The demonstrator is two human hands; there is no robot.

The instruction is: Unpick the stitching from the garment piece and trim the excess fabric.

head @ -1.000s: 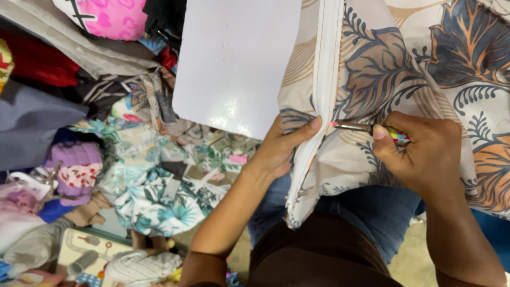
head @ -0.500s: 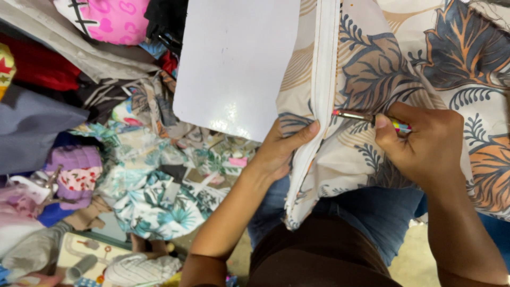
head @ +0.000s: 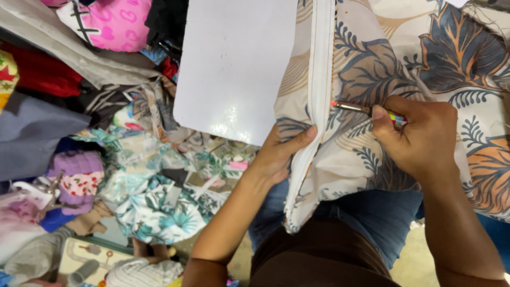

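We note our right hand (head: 419, 135) clamped on a tool (head: 361, 110), tip at the white hem (head: 320, 79) of the leaf-print fabric (head: 425, 58), which our left hand (head: 279, 154) pinches just below.

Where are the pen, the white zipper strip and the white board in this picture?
pen (head: 353, 108), head view, on its metal tip end.
white zipper strip (head: 320, 64), head view, on the upper stretch of the strip.
white board (head: 234, 64), head view, on the middle of its glossy face.

Left hand (head: 281, 154) fingers perhaps under fabric (head: 372, 58)
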